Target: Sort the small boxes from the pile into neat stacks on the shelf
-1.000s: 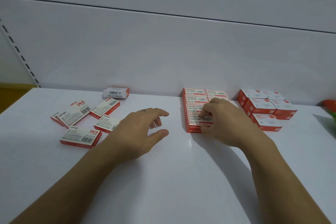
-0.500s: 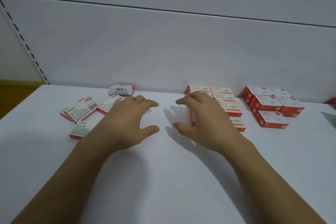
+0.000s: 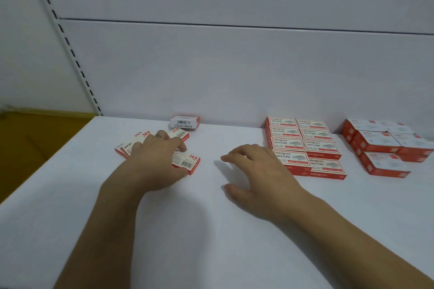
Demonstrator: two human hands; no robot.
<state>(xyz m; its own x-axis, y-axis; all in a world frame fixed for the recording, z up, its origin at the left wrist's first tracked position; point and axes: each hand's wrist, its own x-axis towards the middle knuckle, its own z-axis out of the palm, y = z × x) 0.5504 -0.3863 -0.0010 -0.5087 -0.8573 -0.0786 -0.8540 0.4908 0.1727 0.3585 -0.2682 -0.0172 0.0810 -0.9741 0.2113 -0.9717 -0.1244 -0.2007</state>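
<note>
Left hand (image 3: 152, 162) now gripping box (image 3: 187, 162), white shelf (image 3: 211, 241), grey wall (image 3: 234, 65)

The shelf (image 3: 211, 230) is looking white. The loose boxes (image 3: 131, 145) are showing white tops, red edges and red numbers. The front loose box (image 3: 186, 162) is showing black barcode stripes. The middle stack (image 3: 303, 143) and the right stack (image 3: 380, 145) are showing white tops and red sides. The back wall (image 3: 234, 73) is looking pale grey with one thin dark line. The side rail (image 3: 70, 49) is showing black dashes.
</note>
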